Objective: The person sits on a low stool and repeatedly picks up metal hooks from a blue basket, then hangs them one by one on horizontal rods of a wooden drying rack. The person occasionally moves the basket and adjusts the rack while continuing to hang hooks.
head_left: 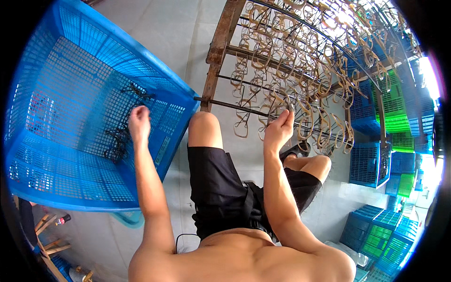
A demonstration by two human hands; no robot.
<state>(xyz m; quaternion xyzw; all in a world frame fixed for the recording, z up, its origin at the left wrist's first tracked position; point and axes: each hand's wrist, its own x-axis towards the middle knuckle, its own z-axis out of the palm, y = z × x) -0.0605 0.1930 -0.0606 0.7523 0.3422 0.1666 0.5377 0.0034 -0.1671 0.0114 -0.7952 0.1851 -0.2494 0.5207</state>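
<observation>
My left hand [139, 123] is over the inside of a large blue plastic basket [84, 203], its fingers curled and smeared by motion, so any hold is unclear. Close by it in the basket lie dark thin wiry pieces [117, 142], with another dark cluster [135, 90] just beyond. My right hand [279, 130] is raised at the near side of a rack, thumb and fingers pinched together at the hanging tan loop-shaped pieces [324, 129]. Something small and greyish shows at those fingertips; its kind is hard to make out.
The rack has a brown upright [217, 54] and dark rods [235, 106] hung with many tan loops. Blue and green crates [369, 164] are stacked at right, more [380, 235] at lower right. Wooden legs [49, 235] stand at lower left. The basket's corner nearly meets my knee.
</observation>
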